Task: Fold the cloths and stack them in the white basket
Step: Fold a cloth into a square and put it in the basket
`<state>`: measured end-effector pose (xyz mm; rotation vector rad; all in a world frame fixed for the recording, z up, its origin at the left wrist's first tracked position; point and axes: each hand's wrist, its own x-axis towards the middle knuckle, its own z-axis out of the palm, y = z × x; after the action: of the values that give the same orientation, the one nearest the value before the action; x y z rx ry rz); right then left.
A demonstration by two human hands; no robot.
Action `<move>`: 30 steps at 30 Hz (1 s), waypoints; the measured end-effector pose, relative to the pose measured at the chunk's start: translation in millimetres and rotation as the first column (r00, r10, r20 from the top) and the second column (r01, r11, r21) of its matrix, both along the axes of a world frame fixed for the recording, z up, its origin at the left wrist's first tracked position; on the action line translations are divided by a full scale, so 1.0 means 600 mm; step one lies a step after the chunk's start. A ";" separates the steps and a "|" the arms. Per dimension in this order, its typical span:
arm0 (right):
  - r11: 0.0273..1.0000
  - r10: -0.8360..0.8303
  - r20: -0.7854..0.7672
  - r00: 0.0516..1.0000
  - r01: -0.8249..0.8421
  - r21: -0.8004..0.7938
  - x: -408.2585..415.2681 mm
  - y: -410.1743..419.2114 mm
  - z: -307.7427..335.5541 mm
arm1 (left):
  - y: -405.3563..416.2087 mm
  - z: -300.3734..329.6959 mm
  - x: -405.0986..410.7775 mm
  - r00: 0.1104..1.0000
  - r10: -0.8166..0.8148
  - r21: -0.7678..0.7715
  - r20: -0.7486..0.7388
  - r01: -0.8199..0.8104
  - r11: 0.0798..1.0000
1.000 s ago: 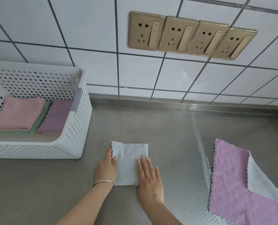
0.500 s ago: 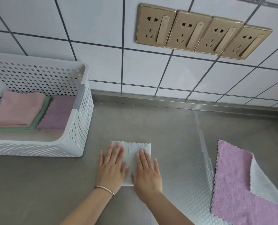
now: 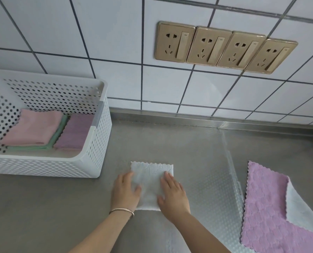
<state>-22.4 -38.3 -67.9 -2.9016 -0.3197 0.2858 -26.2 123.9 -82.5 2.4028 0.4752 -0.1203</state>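
Steel counter [image 3: 42,207] | hands [image 3: 148,192] flat on folded scalloped white cloth [image 3: 150,181]

Fluffy cloth [image 3: 151,181] on brushed-metal counter [image 3: 170,143]; perforated plastic basket [image 3: 97,143]

White perforated basket [image 3: 90,161], pale, perhaps bluish folded cloth [image 3: 150,181], purple cloth [image 3: 265,207].

White wall tiles [image 3: 115,33] with dark grout behind. Four gold socket plates [image 3: 225,49] in a row, upper right. Grey steel worktop [image 3: 42,207] below, dimpled clear mat [image 3: 210,189] over its right part.
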 end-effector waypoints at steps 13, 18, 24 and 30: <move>0.709 -0.374 -0.617 0.692 0.642 0.291 -0.025 -0.039 0.022 | -0.035 0.049 -0.062 0.909 0.257 0.048 -0.328 -0.256 0.965; 0.670 -0.269 -0.582 0.767 0.583 0.459 -0.029 -0.060 0.062 | -0.052 0.112 -0.084 0.898 0.385 -0.243 -0.215 -0.431 0.869; 0.520 -0.186 -0.406 0.894 0.441 0.732 -0.040 -0.024 0.207 | -0.001 0.274 -0.109 0.938 0.248 -0.303 0.243 -0.169 0.938; 0.372 -0.108 -0.260 0.960 0.281 0.885 -0.022 0.115 0.357 | 0.136 0.417 -0.104 0.773 0.034 -0.119 0.634 0.053 0.991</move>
<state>-35.7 30.4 146.4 -1.7283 -0.0409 0.1955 -88.4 205.3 167.7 2.1390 0.1235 0.6313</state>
